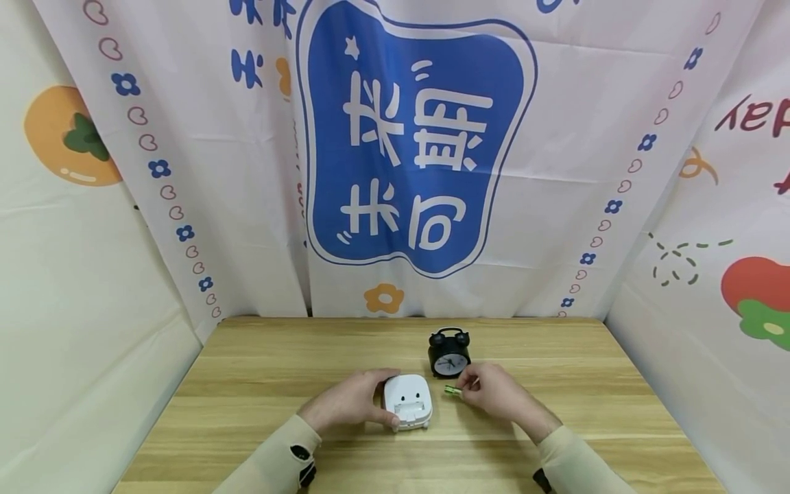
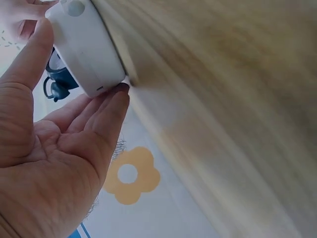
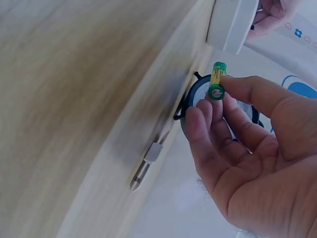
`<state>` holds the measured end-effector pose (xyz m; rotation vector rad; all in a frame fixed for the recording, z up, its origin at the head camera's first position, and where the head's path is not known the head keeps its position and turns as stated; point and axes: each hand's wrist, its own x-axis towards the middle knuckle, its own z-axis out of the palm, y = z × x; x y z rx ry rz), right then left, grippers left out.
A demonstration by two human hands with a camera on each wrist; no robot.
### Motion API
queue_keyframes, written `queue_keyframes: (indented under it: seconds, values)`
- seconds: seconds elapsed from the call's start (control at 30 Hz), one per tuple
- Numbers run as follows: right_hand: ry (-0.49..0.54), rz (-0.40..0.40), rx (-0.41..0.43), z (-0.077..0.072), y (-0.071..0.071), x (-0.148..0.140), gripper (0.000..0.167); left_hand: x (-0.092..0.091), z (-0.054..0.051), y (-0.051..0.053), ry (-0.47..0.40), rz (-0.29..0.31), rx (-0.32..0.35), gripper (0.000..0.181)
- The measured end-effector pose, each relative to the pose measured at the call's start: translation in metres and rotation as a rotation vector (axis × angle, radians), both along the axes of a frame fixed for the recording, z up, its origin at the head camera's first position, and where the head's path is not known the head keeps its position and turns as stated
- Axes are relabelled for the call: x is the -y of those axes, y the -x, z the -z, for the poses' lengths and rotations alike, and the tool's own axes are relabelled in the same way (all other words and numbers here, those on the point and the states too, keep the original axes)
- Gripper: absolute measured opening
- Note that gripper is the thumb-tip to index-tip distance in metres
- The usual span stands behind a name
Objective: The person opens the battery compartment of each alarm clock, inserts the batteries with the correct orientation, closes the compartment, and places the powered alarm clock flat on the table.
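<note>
On the table, a small white rounded device (image 1: 407,394) with two black dot eyes, a recessed slot and little feet lies face up. My left hand (image 1: 354,399) grips its left side, thumb at the front and fingers at the back; in the left wrist view that hand (image 2: 64,144) spans the device (image 2: 86,44). Between thumb and fingertips my right hand (image 1: 494,392) pinches a green battery (image 1: 453,390). The right wrist view shows the battery (image 3: 217,81) end-on, just above the tabletop and apart from the device. What lies inside the slot is too small to tell.
A black twin-bell alarm clock (image 1: 449,353) stands behind the right hand, close to its fingers. On the wooden table (image 1: 259,357) near that hand lies a slim pointed thing with a pale block (image 3: 153,152). Printed cloth (image 1: 568,206) hangs around the table.
</note>
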<state>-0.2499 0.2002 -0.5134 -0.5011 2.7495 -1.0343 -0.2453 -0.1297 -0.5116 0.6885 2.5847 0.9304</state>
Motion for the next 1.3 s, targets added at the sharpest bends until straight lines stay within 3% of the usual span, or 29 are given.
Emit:
queue_keyframes:
  seconds: [0.63,0.87,1.3]
  values:
    - [0.272,-0.004,0.112,-0.007,-0.003,0.0,0.008,0.001,0.0,0.001,-0.022,0.033,0.018,0.093]
    - [0.313,-0.006,0.128,-0.007,-0.009,0.01,0.01,0.0,-0.001,-0.001,-0.027,0.022,0.034,0.093]
    - [0.311,-0.095,0.081,-0.004,-0.012,0.026,0.008,0.0,-0.002,-0.001,-0.013,0.044,0.007,0.091]
